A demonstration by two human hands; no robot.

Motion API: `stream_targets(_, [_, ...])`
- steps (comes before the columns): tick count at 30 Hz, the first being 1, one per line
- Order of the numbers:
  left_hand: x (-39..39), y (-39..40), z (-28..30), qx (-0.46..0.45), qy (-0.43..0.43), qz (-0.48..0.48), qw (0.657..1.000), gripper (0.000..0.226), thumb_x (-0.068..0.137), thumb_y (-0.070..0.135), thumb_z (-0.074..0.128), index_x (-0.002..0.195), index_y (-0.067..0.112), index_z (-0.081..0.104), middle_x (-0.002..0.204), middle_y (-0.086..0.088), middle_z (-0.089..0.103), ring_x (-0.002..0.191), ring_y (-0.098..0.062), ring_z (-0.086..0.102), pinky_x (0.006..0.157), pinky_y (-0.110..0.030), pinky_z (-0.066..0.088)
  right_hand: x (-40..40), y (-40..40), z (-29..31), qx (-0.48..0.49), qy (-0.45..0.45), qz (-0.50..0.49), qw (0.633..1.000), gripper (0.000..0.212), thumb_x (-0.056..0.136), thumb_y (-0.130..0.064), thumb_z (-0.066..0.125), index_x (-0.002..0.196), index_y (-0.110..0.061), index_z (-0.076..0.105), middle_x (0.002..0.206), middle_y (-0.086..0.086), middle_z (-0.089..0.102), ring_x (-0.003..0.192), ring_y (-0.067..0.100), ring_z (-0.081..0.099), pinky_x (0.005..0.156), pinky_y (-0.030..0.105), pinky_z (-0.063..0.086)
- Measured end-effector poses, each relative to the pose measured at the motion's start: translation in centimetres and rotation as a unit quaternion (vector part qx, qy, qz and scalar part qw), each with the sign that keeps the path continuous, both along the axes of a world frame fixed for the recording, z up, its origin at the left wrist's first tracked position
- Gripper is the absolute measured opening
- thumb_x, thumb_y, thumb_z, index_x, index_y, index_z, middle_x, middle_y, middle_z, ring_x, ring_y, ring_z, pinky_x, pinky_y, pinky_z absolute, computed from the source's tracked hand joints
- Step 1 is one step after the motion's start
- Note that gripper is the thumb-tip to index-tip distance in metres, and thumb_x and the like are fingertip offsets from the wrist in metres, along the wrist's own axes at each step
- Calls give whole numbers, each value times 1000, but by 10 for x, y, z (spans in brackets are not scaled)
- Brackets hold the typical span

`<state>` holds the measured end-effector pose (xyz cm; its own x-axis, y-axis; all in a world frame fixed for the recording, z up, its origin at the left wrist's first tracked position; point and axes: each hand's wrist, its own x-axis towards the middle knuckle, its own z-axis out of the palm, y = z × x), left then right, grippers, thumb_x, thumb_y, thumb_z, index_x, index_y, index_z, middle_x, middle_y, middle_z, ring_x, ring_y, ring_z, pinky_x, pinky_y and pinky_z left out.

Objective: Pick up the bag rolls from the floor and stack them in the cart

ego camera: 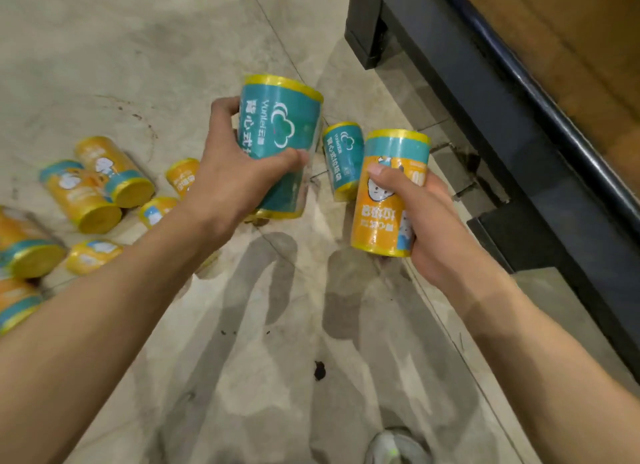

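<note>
1. Head view: the left hand (pixel 228 172) has its grip clamped around a teal-labelled cylindrical bag roll with yellow ends (pixel 282 145), held upright above the grey concrete floor (pixel 138 48).
2. The right hand (pixel 415 207) has its grip curled tight on an orange-and-teal labelled bag roll (pixel 388 193), also held upright off the floor.
3. Between the two held rolls, a smaller-looking teal roll (pixel 343 160) lies on the floor — near the dark metal frame (pixel 485 117) running along the right.
4. To the left, a scatter of orange rolls with yellow end caps (pixel 100 190) lies on the floor, some touching each other — several on their sides.
5. A light shoe (pixel 394 446) shows at the bottom edge.
</note>
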<state>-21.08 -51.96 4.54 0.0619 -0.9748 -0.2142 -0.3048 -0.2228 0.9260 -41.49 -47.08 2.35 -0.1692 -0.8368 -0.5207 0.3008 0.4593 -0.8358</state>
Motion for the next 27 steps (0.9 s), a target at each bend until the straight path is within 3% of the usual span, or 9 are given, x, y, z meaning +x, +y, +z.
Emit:
stream_targets(5, [8, 49, 132, 36, 100, 17, 994, 76, 61, 32, 83, 127, 28, 44, 104, 5, 69, 91, -12, 72, 77, -37, 62, 8, 28, 143, -34, -27, 35, 998, 60, 70, -25, 85, 124, -11, 64, 96, 6, 75, 85, 22, 73, 76, 42, 63])
stream_targets(8, [12, 72, 237, 39, 176, 25, 983, 77, 51, 40, 80, 121, 28, 48, 99, 8, 71, 90, -15, 73, 70, -36, 59, 12, 43, 252, -48, -40, 58, 996, 51, 74, -25, 81, 120, -12, 65, 92, 4, 73, 84, 20, 72, 78, 43, 62])
stream_targets(13, [15, 98, 429, -6, 254, 26, 967, 68, 58, 31, 80, 120, 20, 51, 100, 3, 74, 89, -18, 74, 69, -36, 60, 12, 66, 452, -79, -52, 101, 990, 44, 76, -25, 77, 117, -13, 65, 88, 3, 72, 79, 18, 74, 69, 39, 62])
stream_targets(16, [17, 115, 539, -14, 284, 13, 959, 75, 63, 30, 79, 131, 14, 51, 106, -3, 74, 92, -21, 75, 69, -35, 60, 13, 80, 564, -98, -78, 126, 984, 43, 77, -28, 72, 115, -12, 65, 86, 5, 71, 74, 18, 73, 63, 36, 60])
stream_targets(19, [21, 137, 642, -24, 298, 10, 954, 83, 61, 33, 79, 137, 13, 52, 112, -8, 73, 92, -24, 75, 68, -36, 60, 16, 91, 671, -122, -91, 147, 977, 40, 68, -28, 80, 105, -16, 71, 86, 7, 71, 73, 20, 71, 65, 38, 61])
stream_targets(22, [22, 152, 737, -51, 307, -3, 950, 85, 60, 34, 79, 138, 12, 52, 119, -12, 72, 96, -27, 74, 71, -38, 60, 17, 101, 767, -164, -111, 158, 967, 22, 67, -27, 80, 88, -21, 76, 81, 7, 72, 69, 21, 71, 66, 40, 62])
stream_targets(27, [16, 164, 863, -125, 284, -26, 950, 80, 51, 40, 90, 126, 21, 66, 119, -6, 73, 105, -25, 72, 86, -48, 60, 16, 119, 891, -218, -129, 182, 950, 25, 74, -23, 76, 99, -18, 75, 87, 6, 73, 74, 21, 71, 75, 42, 61])
